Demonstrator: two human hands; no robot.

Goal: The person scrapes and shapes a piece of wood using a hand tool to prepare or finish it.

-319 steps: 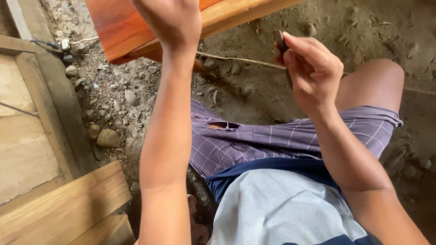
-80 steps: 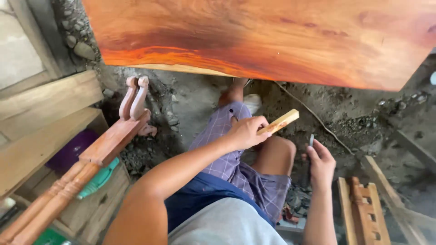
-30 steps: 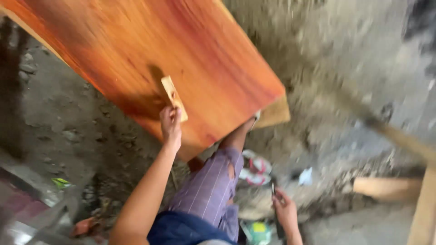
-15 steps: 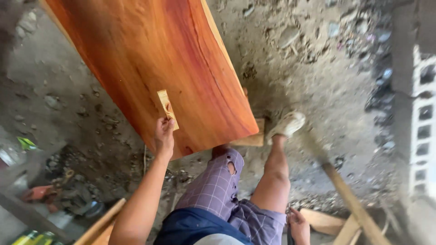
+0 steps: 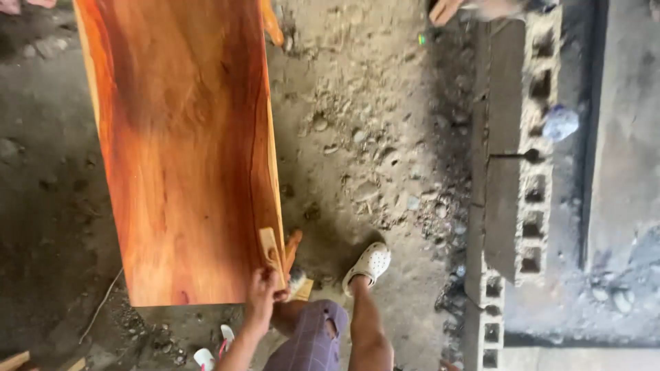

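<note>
A long reddish-orange wooden slab [image 5: 179, 151] lies over the dirt floor, running away from me. My left hand [image 5: 265, 292] grips a small pale wooden block [image 5: 269, 246] and presses it against the slab's right edge, close to the near corner. My forearm reaches up from the bottom of the view. My right hand is out of the picture. My leg in purple checked shorts [image 5: 313, 340] is bent below the slab, with a white clog [image 5: 369, 264] on the foot.
A row of grey hollow concrete blocks [image 5: 512, 172] runs along the right, with a crumpled bluish lump [image 5: 560, 124] on it. The dirt floor [image 5: 371, 137] is strewn with stones. A white sandal [image 5: 204, 357] lies near the slab's near end.
My left hand has slid the block from the slab's face down to its right edge near the corner. The view has swung, and my right hand has dropped out of sight.
</note>
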